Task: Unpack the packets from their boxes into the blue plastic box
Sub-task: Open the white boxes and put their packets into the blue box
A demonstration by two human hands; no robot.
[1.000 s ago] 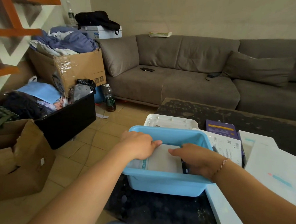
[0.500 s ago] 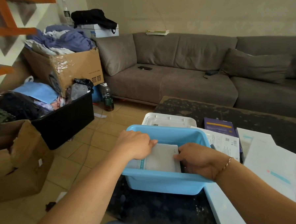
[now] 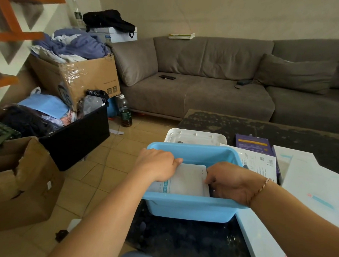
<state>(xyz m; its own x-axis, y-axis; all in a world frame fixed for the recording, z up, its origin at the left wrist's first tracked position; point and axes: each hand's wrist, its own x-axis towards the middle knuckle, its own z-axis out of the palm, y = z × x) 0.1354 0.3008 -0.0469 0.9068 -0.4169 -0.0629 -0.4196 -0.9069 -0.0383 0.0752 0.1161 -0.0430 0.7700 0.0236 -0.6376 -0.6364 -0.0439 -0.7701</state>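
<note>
While the dark speckled bench (image 3: 207, 246) carried it near its front corner, the blue rectangular plastic box (image 3: 190, 209) held a stack of flat white paper packets (image 3: 187, 180); the left hand (image 3: 157, 165) curled over their left edge, the right hand (image 3: 228, 182) gripped their right edge, and a purple cardboard box (image 3: 251, 143) lay behind

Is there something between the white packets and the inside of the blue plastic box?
Nothing visible. The white packets already lie inside the blue plastic box, with the left hand and right hand both on them.
</note>
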